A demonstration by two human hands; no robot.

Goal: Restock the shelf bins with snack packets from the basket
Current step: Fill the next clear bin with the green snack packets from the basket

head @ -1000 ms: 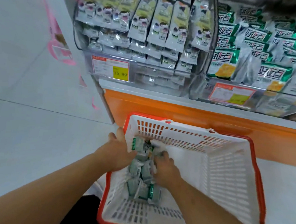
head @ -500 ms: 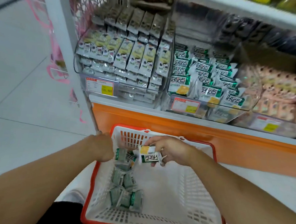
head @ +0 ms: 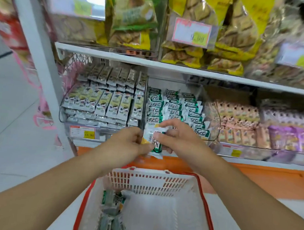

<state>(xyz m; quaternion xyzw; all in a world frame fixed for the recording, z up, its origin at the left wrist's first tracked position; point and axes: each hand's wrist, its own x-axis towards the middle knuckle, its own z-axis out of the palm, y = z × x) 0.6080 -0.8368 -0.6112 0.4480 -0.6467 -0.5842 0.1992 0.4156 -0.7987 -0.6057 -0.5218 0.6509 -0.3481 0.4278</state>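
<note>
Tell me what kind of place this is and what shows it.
Most likely a shop aisle, perhaps a small supermarket. Clear shelf bins are packed with rows of snack packets, price tags are fixed to the bin fronts, and a red and white shopping basket sits on the floor below.

Two hands (head: 128, 145), one basket (head: 152, 183)

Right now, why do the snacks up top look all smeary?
Head view: the yellow bags on the upper shelf and the picture's edges are smeared by blur; the green packet between the left hand and right hand looks sharper.
</note>
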